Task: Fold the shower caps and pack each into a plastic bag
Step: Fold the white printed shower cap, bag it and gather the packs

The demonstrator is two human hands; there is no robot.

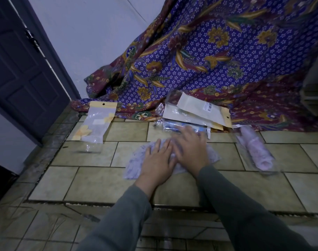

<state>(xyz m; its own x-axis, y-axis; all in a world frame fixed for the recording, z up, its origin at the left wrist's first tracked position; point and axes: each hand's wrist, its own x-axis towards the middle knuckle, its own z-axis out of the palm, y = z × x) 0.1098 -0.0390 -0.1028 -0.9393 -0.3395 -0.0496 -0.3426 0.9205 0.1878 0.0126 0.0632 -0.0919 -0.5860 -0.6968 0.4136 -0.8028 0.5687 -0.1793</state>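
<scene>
on the tiled floor (pixel 93 180) a pale patterned shower cap (pixel 134 165) lies flat under both hands. the left hand (pixel 157 163) and the right hand (pixel 190 148) press down on it side by side, fingers straight and spread, gripping nothing. to the left lies a plastic bag (pixel 97 124) holding a yellow-flowered cap. to the right a pink rolled cap (pixel 256 149) sits in a clear bag. a pile of bags (pixel 196 113) rests just beyond the hands, against a patterned cloth (pixel 218 51).

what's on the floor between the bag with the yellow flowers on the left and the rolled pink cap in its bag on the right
In the head view, the pale shower cap lies there on the tiled floor, with both hands, left and right, pressed flat on it.
</scene>
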